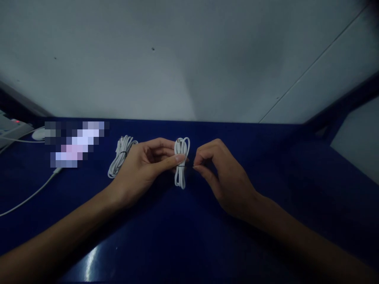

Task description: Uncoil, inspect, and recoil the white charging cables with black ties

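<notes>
A coiled white cable [181, 177] is pinched between the thumb and fingers of my left hand [142, 165], held up over the blue table. Round the middle of the coil runs a thin black twist tie [189, 166]. Its free end is pinched between the thumb and forefinger of my right hand [227, 173], just right of the coil. Behind my left wrist lies a second white cable bundle [119, 159], bound at its middle with a dark tie and partly covered by that hand.
The blue table [183, 236] meets a pale wall [177, 79] at the back. On the left lie a blurred-out lit device [78, 146] with a white cord [38, 191], a white rounded object [38, 135] and a power strip [12, 128] with a red light.
</notes>
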Available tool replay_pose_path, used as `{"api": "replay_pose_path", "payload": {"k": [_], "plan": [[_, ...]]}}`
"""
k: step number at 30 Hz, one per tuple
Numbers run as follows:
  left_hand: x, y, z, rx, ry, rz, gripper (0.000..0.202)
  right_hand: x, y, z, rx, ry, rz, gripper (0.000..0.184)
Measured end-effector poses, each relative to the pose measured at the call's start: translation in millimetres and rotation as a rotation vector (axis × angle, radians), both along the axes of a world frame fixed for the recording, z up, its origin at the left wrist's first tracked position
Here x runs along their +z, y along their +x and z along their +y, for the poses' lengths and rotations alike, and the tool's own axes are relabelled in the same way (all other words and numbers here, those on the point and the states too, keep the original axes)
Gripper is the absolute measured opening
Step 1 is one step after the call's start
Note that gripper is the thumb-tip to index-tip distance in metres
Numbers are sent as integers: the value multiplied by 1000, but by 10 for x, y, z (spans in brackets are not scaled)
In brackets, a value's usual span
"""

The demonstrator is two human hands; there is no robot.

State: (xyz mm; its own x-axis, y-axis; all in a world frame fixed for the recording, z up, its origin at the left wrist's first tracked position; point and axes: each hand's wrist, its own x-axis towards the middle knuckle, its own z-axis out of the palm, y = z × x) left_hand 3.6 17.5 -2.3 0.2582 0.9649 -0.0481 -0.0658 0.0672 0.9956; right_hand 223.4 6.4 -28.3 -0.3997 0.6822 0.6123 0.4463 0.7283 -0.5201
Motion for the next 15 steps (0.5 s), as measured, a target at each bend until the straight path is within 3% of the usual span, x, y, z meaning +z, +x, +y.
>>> {"api": "replay_pose_path", "payload": {"k": [15], "plan": [[76,-93,-61,45,37,28,22,15,-11,36,-15,80,-67,5]]}}
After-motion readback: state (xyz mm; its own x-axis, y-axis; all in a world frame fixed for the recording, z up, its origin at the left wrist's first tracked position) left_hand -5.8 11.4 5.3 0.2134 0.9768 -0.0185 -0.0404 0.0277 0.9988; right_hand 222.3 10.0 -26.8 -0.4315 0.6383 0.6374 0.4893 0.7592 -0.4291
